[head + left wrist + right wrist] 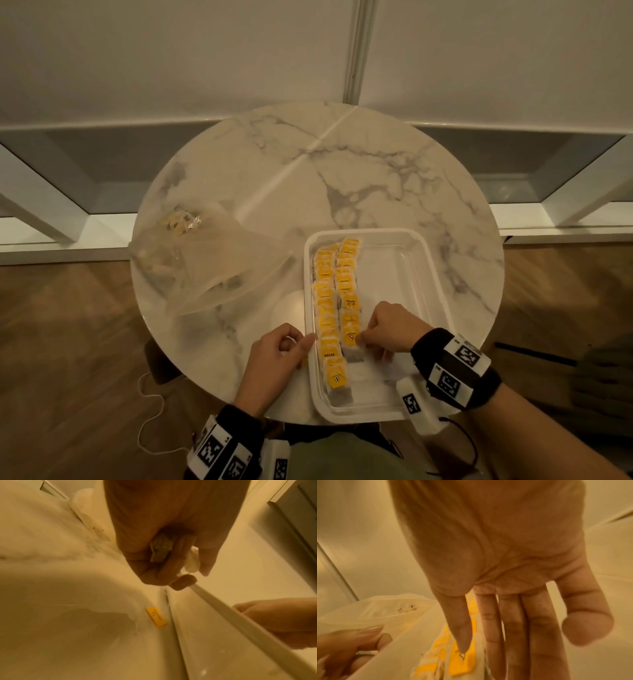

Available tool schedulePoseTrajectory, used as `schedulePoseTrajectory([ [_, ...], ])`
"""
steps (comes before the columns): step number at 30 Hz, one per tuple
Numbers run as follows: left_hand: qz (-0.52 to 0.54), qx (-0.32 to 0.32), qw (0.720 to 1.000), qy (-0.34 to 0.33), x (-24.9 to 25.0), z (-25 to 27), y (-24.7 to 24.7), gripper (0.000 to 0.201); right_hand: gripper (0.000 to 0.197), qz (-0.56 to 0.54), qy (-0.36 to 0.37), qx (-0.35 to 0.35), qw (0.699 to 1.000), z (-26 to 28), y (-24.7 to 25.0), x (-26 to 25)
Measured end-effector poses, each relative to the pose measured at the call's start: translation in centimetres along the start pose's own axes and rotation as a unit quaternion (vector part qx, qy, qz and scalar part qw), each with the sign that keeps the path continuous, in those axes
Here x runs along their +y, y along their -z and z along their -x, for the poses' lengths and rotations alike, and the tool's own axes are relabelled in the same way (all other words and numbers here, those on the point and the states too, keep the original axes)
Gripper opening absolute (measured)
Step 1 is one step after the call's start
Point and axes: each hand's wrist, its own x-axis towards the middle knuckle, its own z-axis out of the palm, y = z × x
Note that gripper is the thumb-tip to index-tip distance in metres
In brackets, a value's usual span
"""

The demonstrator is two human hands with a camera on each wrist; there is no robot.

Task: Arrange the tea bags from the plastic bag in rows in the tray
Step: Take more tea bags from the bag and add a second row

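A clear plastic tray [428, 260] sits on the near right of the round marble table [342, 171]. Two rows of tea bags with yellow tags [325, 308] run along the tray's left side. My right hand [363, 339] is inside the tray, and its straight fingers [510, 635] lie on the nearest tea bag [352, 344] of the second row. My left hand [284, 346] is just outside the tray's left rim [240, 616], with its fingers curled round a few tea bags [161, 550]. The crumpled plastic bag [212, 260] lies at the table's left.
A loose yellow tag [156, 617] lies on the table against the tray's outer wall, under my left hand. The tray's right half is bare. A white wall and low ledge stand behind the table, and a thin white cord [150, 411] trails on the wooden floor.
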Motion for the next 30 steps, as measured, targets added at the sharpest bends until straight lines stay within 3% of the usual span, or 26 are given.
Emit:
schedulePoseTrajectory([
  [2,0.024,0.022,0.999,-0.023,1.1,0.3,0.7,0.028,0.029,-0.005,0.015,0.023,1.0,1.3,0.7,-0.1],
  [4,0.088,0.035,0.994,-0.049,3.1,0.6,1.1,0.032,0.022,-0.035,0.077,0.073,0.994,2.5,1.1,-0.2],
  [7,0.259,-0.004,0.964,-0.053,7.0,0.6,0.6,0.039,0.015,-0.181,0.195,0.136,0.954,4.3,1.1,-1.2],
  [12,0.405,-0.08,0.91,-0.038,10.3,-0.8,-1.4,0.029,0.037,-0.508,0.208,-0.038,0.835,5.6,0.3,-2.3],
  [14,0.401,-0.089,0.911,-0.035,10.6,-1.3,-1.8,0.026,0.044,-0.572,0.195,-0.082,0.793,5.6,0.0,-1.9],
  [15,0.378,-0.085,0.921,-0.042,10.6,-1.6,-2.0,0.028,0.049,-0.579,0.197,-0.09,0.786,5.7,-0.1,-1.6],
  [18,0.311,-0.076,0.944,-0.084,10.6,-2.0,-2.4,0.03,0.049,-0.543,0.235,-0.072,0.803,5.9,-0.2,-0.4],
  [23,0.231,-0.087,0.96,-0.133,11.0,-2.1,-3.2,0.024,0.02,-0.484,0.242,0.032,0.84,6.1,-0.1,1.2],
  [30,0.143,-0.113,0.968,-0.171,10.4,-2.1,-3.8,0.024,0.01,-0.465,0.234,0.104,0.848,6.5,0.2,3.0],
])
